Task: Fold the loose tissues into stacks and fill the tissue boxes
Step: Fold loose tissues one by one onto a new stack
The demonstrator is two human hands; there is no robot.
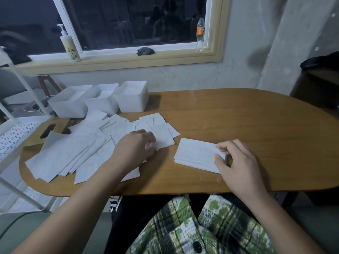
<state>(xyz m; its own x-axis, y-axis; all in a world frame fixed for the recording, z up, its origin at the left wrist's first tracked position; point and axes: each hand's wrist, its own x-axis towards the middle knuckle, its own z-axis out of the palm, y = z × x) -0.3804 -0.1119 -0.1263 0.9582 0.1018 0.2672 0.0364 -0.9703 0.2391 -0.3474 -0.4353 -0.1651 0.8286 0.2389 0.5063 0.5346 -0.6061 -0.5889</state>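
Loose white tissues [77,153] lie scattered over the left half of the wooden table [238,121]. My left hand [136,146] lies on this pile, fingers curled and pinching one tissue [162,140] at the pile's right edge. A neat folded stack of tissues [196,154] sits right of the pile. My right hand [236,160] holds the stack's right end between thumb and fingers. Three white tissue boxes [132,97] [102,101] [70,103] stand in a row at the table's far left, each with tissues inside.
A wooden lid with an oval slot [47,132] lies at the table's left end, partly under tissues. A white metal rack [12,136] stands left of the table. A pump bottle [68,44], a dark cloth [145,51] and a soda bottle [200,33] sit on the windowsill.
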